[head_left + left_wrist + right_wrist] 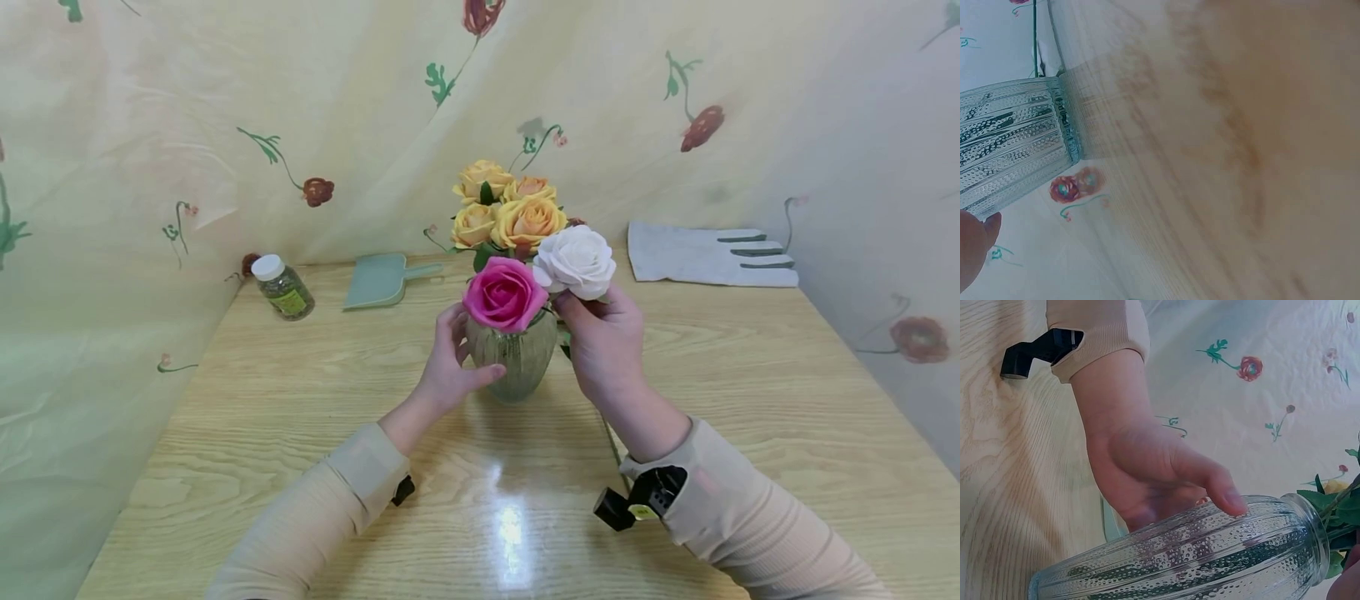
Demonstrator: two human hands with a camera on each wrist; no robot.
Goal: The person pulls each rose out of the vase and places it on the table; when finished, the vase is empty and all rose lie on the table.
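A ribbed glass vase [517, 367] stands on the table, holding a pink rose [505, 294] and several yellow roses [531, 222]. My left hand [453, 362] grips the vase's left side, thumb in front and fingers behind; the right wrist view shows this left hand [1147, 465] against the bumpy glass. At the vase's right, my right hand [609, 346] pinches a white rose [576, 262] just under its bloom. A thin stem [611, 442] runs down past the right wrist, outside the vase. In the left wrist view the vase [1013, 134] shows its base.
A jar with a white lid [283, 287] stands at the back left. Beside it lies a light green dustpan [377, 281]. A pale work glove [705, 254] lies at the back right. Flower-printed cloth [360, 108] hangs behind the table [300, 400].
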